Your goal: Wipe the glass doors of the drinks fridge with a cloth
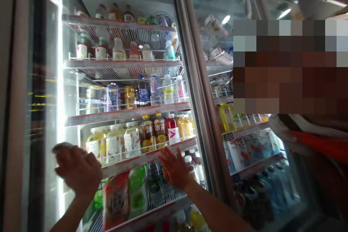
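My left hand is raised in front of the left side of an upright drinks fridge. Its fingers are curled, and a small dark, greyish rounded thing shows above them, too blurred to name. My right hand reaches toward a shelf edge, fingers spread and nothing in them. Whether it touches the edge I cannot tell. Just above it stand a red bottle and brown tea bottles with yellow caps. Behind and below are a green pouch, a reddish pouch and a dark clear bottle.
Higher wire shelves hold more bottles and cans, such as a gold can. A metal door frame divides this section from a glass-fronted one with cartons. At the right, close by, stands another person, partly blurred out.
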Tool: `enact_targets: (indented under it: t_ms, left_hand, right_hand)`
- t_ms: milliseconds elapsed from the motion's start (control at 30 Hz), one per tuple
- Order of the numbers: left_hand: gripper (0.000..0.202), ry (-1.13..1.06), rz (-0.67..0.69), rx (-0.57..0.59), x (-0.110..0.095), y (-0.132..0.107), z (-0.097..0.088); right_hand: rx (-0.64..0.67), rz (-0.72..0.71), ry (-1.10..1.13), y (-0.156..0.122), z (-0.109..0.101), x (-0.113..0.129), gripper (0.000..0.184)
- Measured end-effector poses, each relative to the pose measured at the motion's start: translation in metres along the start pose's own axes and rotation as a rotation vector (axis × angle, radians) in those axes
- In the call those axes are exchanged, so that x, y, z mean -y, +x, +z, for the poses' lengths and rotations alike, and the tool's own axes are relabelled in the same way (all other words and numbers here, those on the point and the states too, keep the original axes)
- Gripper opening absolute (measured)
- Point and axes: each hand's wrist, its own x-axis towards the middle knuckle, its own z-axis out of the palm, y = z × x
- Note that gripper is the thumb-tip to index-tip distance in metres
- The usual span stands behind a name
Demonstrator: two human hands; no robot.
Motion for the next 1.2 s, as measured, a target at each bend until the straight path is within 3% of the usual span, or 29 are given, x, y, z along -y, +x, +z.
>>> enact_targets:
  t_ms: [67,133,200,367,500,600,733,800,867,967,1100,1167,1200]
  left_hand:
    - [0.066,0.048,0.144,0.008,-0.021,-0.009,0.009]
    - [0.066,0.061,0.383,0.143,-0.038,-0.023,0.016]
    - [0.066,0.096,0.453,0.171,-0.041,-0.031,0.018]
    - [0.067,0.122,0.187,0.068,-0.030,-0.027,0.009]
    - [0.064,-0.060,0.183,0.127,-0.031,-0.029,0.007]
    - [0.073,-0.113,0.182,0.158,-0.002,-0.042,-0.006]
    - [0.086,0.099,0.087,0.237,0.055,-0.064,-0.037]
    - [0.083,0.181,0.057,0.290,0.071,-0.070,-0.047]
    - [0.080,0.218,0.038,0.332,0.074,-0.072,-0.051]
    - [0.074,0.225,0.035,0.354,0.071,-0.071,-0.052]
    - [0.072,0.208,0.018,0.339,0.068,-0.072,-0.049]
    - [0.073,0.196,-0.006,0.316,0.066,-0.075,-0.046]
    - [0.074,0.190,-0.011,0.305,0.065,-0.077,-0.044]
  right_hand:
    - [-0.026,-0.008,0.002,-0.001,-0.002,0.000,0.052]
    - [-0.054,-0.005,0.000,-0.002,-0.006,0.003,0.051]
    - [-0.092,0.029,0.011,0.001,-0.012,0.009,0.052]
    - [-0.211,0.051,0.234,0.048,-0.024,0.045,0.055]
    - [-0.210,0.029,0.460,0.104,-0.008,0.083,0.057]
    - [-0.241,0.080,0.401,0.124,0.014,0.105,0.057]
    - [-0.256,0.065,0.149,0.137,0.034,0.129,0.056]
    - [-0.254,0.053,0.039,0.145,0.034,0.129,0.054]
    - [-0.250,-0.015,-0.054,0.150,0.028,0.111,0.053]
    - [-0.217,-0.083,-0.171,0.148,0.006,0.043,0.052]
    - [-0.296,0.176,-0.252,0.129,-0.031,-0.071,0.048]
    - [-0.346,0.270,-0.258,0.110,-0.040,-0.096,0.049]
    - [-0.346,0.281,-0.254,0.097,-0.040,-0.096,0.049]
